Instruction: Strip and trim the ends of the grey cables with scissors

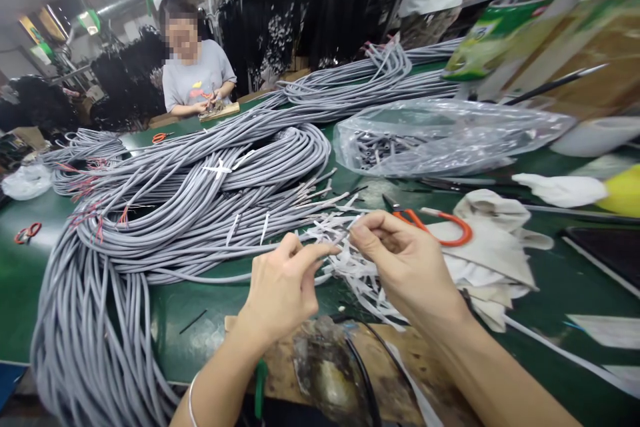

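Observation:
My left hand [285, 280] is closed, its thumb and forefinger brought together around a grey cable [220, 277] that runs in from the bundle on the left. Close by on the right, the fingers of my right hand [410, 260] pinch a small piece near the cable's end; what it is cannot be made out. Beneath and between both hands lies a tangled pile of white strips [367, 280]. A large heap of looped grey cables [200, 200] spreads across the green table, with reddish wire ends showing on its left.
Orange-handled cutters [453, 230] rest beside pale cloth gloves [495, 227]. Behind them lies a clear plastic bag [450, 137] with small dark pieces inside. A stained wooden board [280, 360] is at the near edge. Red-handled scissors [27, 233] lie far left. Across the table sits another person [197, 73].

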A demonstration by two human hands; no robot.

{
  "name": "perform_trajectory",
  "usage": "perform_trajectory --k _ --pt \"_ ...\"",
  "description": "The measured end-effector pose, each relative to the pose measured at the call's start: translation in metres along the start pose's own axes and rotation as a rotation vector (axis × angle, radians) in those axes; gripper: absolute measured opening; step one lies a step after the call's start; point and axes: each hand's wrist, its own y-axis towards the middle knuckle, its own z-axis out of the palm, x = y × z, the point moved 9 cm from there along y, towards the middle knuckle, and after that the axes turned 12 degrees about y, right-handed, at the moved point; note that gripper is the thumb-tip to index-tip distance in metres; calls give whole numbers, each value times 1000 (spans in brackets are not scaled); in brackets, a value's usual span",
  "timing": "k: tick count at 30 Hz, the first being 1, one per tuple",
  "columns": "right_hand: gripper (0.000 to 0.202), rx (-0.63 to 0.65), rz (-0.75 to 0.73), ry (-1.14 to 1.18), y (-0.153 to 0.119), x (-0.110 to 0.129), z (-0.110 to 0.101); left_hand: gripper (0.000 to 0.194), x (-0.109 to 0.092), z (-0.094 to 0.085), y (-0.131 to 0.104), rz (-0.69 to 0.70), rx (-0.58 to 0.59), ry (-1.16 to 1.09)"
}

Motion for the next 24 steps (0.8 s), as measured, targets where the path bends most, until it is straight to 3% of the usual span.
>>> perform_trajectory --k 3,7,12,16,18,21,24 --pt "49 -82 123 84 1 -12 -6 38 0 8 1 -12 129 99" --pt "52 -102 201 117 3 -17 -8 43 0 16 3 -35 277 188" --pt "42 -90 100 29 2 -2 -8 48 5 23 3 -90 360 250" --pt "24 70 -48 -75 -2 11 10 51 12 23 2 -130 343 211" --pt "22 34 -56 -76 1 9 3 46 12 24 0 -107 333 153" --pt "27 -219 -33 -11 11 3 -33 33 9 25 -1 -58 297 -41" --pt "32 -343 -26 50 19 0 -56 23 17 14 2 -113 131 -530"
